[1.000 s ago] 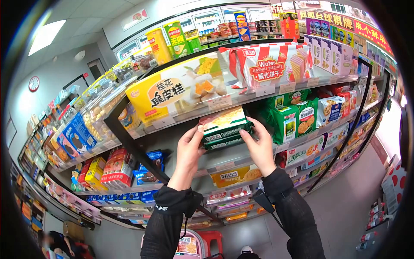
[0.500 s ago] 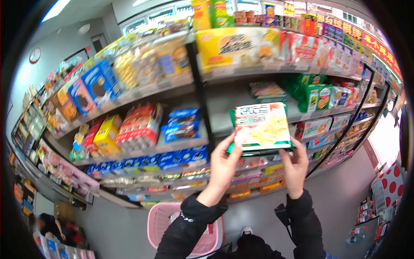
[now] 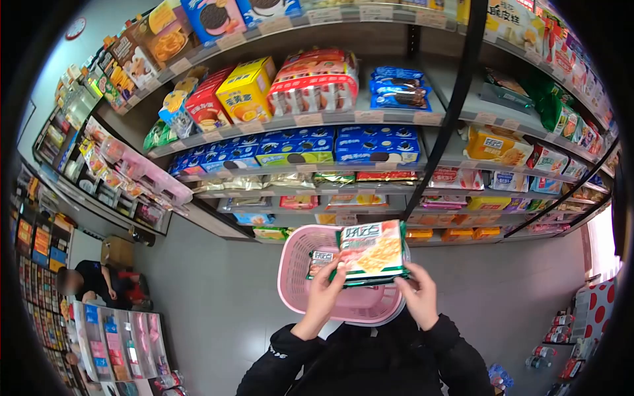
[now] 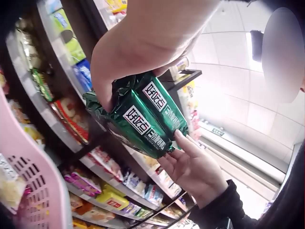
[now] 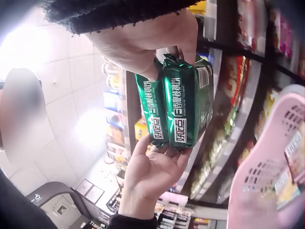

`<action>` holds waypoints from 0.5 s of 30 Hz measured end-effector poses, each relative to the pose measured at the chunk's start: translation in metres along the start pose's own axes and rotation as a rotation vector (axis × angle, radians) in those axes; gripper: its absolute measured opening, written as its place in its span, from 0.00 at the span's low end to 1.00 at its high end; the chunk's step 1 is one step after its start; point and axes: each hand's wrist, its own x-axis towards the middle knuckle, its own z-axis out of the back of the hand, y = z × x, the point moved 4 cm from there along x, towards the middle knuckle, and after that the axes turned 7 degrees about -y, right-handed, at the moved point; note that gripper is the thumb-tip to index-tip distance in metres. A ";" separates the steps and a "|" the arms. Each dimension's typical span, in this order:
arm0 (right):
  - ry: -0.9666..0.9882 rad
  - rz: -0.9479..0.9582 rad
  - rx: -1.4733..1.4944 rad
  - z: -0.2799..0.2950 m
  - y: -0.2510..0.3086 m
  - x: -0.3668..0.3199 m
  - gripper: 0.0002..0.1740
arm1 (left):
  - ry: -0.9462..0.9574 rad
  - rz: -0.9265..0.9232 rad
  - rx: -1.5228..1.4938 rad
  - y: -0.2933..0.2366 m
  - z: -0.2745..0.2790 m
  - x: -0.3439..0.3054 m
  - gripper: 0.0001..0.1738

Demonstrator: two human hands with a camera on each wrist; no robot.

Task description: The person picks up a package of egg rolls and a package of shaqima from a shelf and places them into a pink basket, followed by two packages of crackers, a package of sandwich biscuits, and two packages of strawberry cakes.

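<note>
Two green biscuit packs (image 3: 373, 249), stacked together, are held by both hands over a pink basket (image 3: 290, 287). The upper pack shows a picture of biscuits on its face. My left hand (image 3: 322, 296) grips their left end, thumb on top. At the other end my right hand (image 3: 421, 294) pinches the near right corner. In the left wrist view, the long green sides of both packs (image 4: 143, 121) lie edge to edge between the hands. Inside the basket a similar pack (image 3: 320, 263) shows, partly covered by the held ones.
Shelves of snacks curve across the front, with blue biscuit boxes (image 3: 376, 145) on one tier. A black shelf post (image 3: 456, 99) rises right of centre. At the left, a seated person (image 3: 99, 280) is near a display rack (image 3: 122, 336). Bottles (image 3: 541, 356) stand at the far right.
The hands carried the green biscuit packs away from the shelf, down and back over the pink basket. The head view turned left and downward. Both hands kept their hold.
</note>
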 end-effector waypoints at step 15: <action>0.414 -0.429 -0.104 -0.135 -0.157 -0.017 0.21 | -0.275 0.538 -0.084 0.114 0.163 0.031 0.14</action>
